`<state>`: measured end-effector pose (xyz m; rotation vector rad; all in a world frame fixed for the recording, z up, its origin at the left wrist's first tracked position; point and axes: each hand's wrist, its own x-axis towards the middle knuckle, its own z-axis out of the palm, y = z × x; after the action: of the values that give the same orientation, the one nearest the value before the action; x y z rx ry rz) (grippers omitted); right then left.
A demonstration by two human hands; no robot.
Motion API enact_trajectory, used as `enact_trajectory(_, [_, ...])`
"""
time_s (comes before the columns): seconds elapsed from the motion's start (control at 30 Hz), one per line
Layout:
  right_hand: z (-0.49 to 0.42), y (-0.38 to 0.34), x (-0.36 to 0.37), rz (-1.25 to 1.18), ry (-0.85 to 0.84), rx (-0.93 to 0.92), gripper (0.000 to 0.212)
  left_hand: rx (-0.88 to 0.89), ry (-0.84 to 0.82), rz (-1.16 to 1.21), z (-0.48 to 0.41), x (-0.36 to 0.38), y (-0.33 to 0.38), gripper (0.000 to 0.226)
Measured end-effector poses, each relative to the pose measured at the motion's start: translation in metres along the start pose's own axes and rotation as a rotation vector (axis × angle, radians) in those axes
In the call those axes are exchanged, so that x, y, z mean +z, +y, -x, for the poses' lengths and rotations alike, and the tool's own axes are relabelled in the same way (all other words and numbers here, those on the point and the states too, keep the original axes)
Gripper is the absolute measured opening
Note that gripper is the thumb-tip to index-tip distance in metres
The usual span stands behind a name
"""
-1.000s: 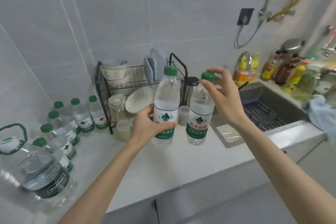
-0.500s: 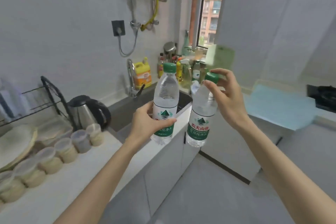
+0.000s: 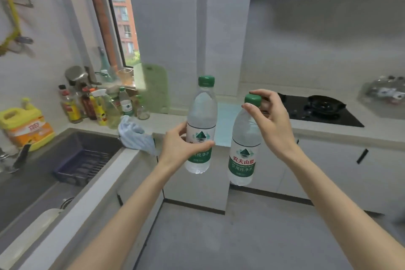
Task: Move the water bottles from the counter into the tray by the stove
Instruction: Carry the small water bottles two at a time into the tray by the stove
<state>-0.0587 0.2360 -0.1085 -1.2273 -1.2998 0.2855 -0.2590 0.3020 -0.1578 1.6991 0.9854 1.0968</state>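
The carry is about midway. The left hand [image 3: 186, 149] grips one water bottle [image 3: 202, 114] round its label, and the right hand [image 3: 271, 123] pinches the second bottle [image 3: 243, 160] by its cap. Both bottles hang upright over the floor, short of the tray [image 3: 224, 123] beside the stove [image 3: 317, 112]. Neither is set down yet.

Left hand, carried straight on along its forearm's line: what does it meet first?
Probably the light blue tray on the counter beside the stove; only open air seems to lie between. The left hand grips a water bottle, which would arrive first. Depth is hard to judge.
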Motion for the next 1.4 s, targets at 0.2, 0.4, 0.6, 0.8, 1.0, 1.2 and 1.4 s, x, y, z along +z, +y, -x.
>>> enact_trajectory(0.2, [-0.042,0.055,-0.082,0.090,0.173,0.054,0.027,0.025,-0.142,0.017,-0.086,0.103,0.001,0.049])
enact_trajectory(0.4, [-0.095,0.116,-0.161,0.179,0.323,0.095,0.027,0.077,-0.282,0.062,-0.179,0.219,0.000,0.048])
enact_trajectory(0.6, [-0.149,0.161,-0.241,0.274,0.432,0.138,0.029,0.132,-0.436,0.136,-0.258,0.329,0.017,0.043])
enact_trajectory(0.8, [-0.190,0.200,-0.325,0.297,0.563,0.161,0.029,0.171,-0.551,0.147,-0.315,0.436,0.039,0.043])
enact_trajectory(1.0, [-0.223,0.251,-0.423,0.307,0.638,0.176,0.028,0.178,-0.617,0.171,-0.354,0.553,0.055,0.042])
enact_trajectory(1.2, [-0.254,0.305,-0.531,0.317,0.621,0.183,0.030,0.195,-0.600,0.186,-0.380,0.675,0.072,0.043])
enact_trajectory(1.4, [-0.301,0.350,-0.637,0.343,0.537,0.206,0.027,0.169,-0.548,0.205,-0.407,0.788,0.097,0.040])
